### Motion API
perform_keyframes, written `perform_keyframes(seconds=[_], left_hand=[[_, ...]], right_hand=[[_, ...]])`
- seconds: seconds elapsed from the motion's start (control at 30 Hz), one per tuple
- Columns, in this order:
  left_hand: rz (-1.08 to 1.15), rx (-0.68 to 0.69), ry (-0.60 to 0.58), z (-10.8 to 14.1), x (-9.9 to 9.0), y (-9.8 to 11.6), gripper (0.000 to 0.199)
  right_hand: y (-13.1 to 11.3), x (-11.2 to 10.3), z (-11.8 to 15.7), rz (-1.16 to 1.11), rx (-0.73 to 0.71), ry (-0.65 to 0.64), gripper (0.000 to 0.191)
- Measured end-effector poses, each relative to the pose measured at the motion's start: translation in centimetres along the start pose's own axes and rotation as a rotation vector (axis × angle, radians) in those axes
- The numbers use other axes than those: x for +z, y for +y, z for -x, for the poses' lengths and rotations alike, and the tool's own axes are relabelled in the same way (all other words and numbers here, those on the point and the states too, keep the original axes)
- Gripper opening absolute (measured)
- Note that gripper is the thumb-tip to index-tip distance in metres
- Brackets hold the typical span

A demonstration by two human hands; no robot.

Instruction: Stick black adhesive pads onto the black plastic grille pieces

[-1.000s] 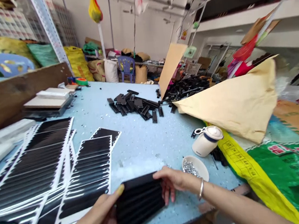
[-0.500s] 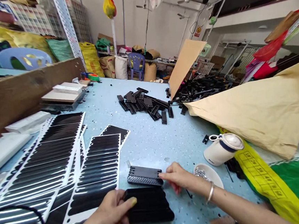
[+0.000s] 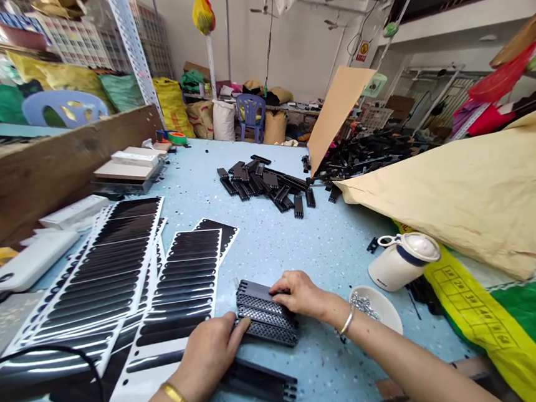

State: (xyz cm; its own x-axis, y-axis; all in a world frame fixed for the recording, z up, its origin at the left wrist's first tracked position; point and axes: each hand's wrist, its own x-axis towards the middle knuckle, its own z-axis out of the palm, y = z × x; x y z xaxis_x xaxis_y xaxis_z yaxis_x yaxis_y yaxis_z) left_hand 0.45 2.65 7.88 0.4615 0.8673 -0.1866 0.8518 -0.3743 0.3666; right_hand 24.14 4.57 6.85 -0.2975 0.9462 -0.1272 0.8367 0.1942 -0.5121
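Several black plastic strips lie side by side on the table in front of me, some with a diamond-textured face. My left hand grips their left end, thumb on top and finger ends partly hidden. At the far right edge, my right hand pinches a smoother black strip of the same group. Nearer to me rests another black plastic piece with notched right end, its left part beneath my left hand. Beside my left wrist is a sheet of glossy black stickers.
A white bowl of small metal parts and a white cup stand at the right. Farther back lies a pile of black plastic pieces. More sticker sheets cover the left side, beside a wooden board.
The smooth black strips in my left hand no longer show; textured strips now lie together between both hands. My right hand has moved onto them, and a notched piece shows nearer to me.
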Motion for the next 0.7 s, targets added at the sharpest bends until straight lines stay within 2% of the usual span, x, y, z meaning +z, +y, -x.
perform_keyframes(seconds=[0.13,0.23,0.33,0.4,0.47,0.57,0.7], left_hand=[[-0.124,0.001,0.033,0.0,-0.6,0.1,0.046],[-0.086,0.018,0.134,-0.3,-0.5,-0.6,0.042],[0.031,0.16,0.245,-1.7,-0.8,-1.3,0.035],[0.1,0.282,0.196,-3.0,-1.4,-1.4,0.04],[0.128,0.348,0.109,-4.5,-2.2,-1.3,0.043],[0.127,0.37,0.061,-6.1,-3.3,-0.7,0.041],[0.111,0.373,0.041,-7.2,-4.2,-0.3,0.042]], right_hand=[[-0.2,-0.3,0.5,0.067,-0.023,0.012,0.026],[-0.3,-0.7,1.0,0.101,-0.033,0.026,0.024],[-0.1,-0.8,1.3,0.145,-0.07,0.039,0.029],[0.3,-0.9,1.3,0.193,-0.09,0.049,0.03],[0.7,-1.0,1.2,0.239,-0.075,0.075,0.03],[1.3,-1.2,1.2,0.273,-0.021,0.13,0.029],[1.3,-1.4,1.3,0.291,0.001,0.125,0.033]])
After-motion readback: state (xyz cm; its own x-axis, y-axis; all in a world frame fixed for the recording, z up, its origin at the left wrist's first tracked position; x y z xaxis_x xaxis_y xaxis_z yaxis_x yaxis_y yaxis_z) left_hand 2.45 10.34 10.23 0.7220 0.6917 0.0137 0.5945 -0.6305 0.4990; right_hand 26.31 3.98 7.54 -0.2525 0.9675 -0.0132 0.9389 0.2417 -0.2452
